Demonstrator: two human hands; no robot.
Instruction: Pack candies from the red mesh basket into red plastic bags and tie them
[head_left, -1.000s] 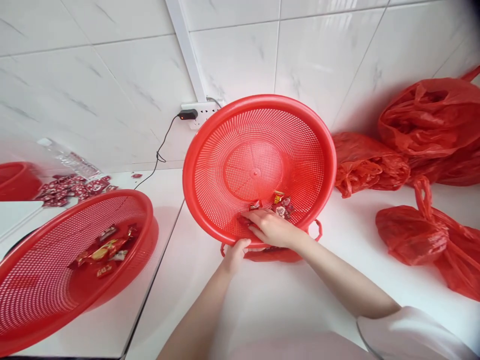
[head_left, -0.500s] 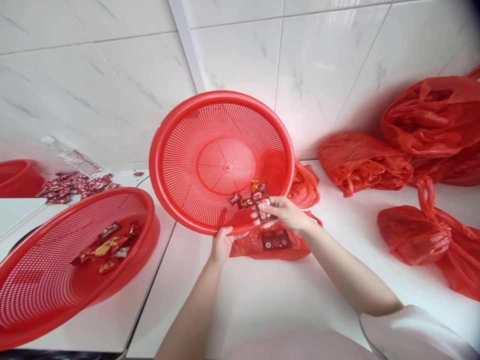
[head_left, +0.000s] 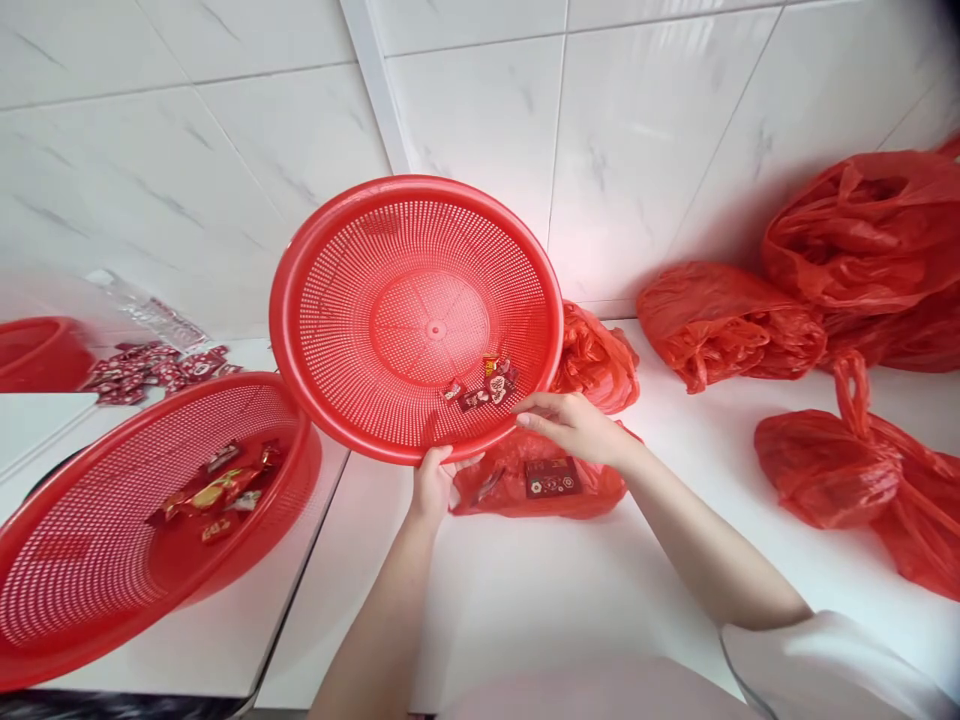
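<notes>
My left hand [head_left: 435, 485] grips the near rim of a round red mesh basket [head_left: 431, 330], which is tilted so that its inside faces me. A few small wrapped candies [head_left: 495, 385] lie in its lower right part. At the basket's lower right rim is my right hand [head_left: 562, 425], its fingers apart and holding nothing. Beneath it lies a red plastic bag [head_left: 600, 488] with a dark red packet [head_left: 552, 478] on or in it.
A second red basket [head_left: 75, 540] holding several wrapped candies stands at the left. Behind it lie a pile of small red packets [head_left: 139, 372] and a clear plastic wrapper [head_left: 161, 315]. Knotted red bags [head_left: 829, 470] and bundled red bags [head_left: 731, 325] sit on the right.
The basket and my left hand have moved slightly left. My right hand has let go of the red packet it held and is now at the rim. A packet now shows in the bag's left part.
</notes>
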